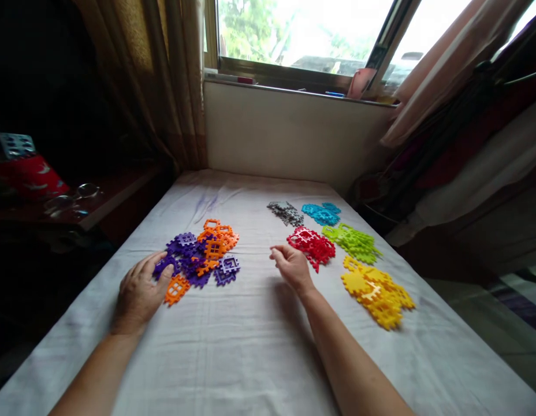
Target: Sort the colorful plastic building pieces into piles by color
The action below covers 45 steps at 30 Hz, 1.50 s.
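Note:
My left hand (140,289) rests at the left edge of a mixed pile of plastic interlocking building pieces, thumb and fingers apart. Its fingertips touch the purple pieces (188,254), and the thumb lies beside an orange window-shaped piece (177,290). More orange pieces (214,249) lie among and behind the purple ones. Over the sheet between the piles is my right hand (291,267), its fingers curled in against the thumb with nothing visible in them. Just beyond it sits a heap of red pieces (313,245).
At the right lie sorted heaps of yellow (376,292), lime green (353,242), blue (322,214) and grey pieces (286,214). A white sheet (216,352) covers the surface. Eyeglasses (62,203) and a red container (32,176) stand on a dark side table at left.

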Each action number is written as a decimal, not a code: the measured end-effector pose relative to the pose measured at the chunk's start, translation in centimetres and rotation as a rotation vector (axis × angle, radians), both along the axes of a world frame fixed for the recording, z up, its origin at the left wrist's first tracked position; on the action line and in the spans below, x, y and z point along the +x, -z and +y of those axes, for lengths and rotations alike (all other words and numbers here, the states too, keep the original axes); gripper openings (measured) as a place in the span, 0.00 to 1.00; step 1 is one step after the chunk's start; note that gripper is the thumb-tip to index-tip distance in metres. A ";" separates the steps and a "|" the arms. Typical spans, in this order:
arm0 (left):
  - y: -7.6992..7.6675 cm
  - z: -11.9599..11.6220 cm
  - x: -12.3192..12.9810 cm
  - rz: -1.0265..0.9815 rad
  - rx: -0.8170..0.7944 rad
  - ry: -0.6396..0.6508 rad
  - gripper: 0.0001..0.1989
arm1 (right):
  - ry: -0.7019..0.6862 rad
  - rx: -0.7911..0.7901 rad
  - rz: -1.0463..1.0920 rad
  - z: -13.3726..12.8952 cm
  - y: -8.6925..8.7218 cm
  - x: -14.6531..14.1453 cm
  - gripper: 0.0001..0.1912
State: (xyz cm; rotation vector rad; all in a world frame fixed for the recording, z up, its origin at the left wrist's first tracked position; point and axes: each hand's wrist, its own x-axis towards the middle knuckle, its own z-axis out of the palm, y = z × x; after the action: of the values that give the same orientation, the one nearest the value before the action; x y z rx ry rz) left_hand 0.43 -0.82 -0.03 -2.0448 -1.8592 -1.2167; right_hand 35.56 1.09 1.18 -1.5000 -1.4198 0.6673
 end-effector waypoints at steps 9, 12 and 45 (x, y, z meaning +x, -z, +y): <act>0.4 0.1 1.1 -0.571 -0.179 0.033 0.26 | -0.182 0.061 -0.581 -2.4 -0.5 -9.5 0.25; -0.2 -0.2 2.2 -0.818 -0.169 0.068 0.27 | -0.151 0.056 -0.597 -2.2 -0.1 -10.2 0.22; -0.5 0.4 0.7 -0.733 -0.253 0.037 0.25 | -0.128 0.190 -0.669 -4.7 0.0 -7.3 0.11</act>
State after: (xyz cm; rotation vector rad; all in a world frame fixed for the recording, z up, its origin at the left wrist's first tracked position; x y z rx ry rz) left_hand 1.10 -0.47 0.47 -1.8908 -2.3740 -2.0366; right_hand 28.31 -3.63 1.19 -1.5567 -2.0274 0.0806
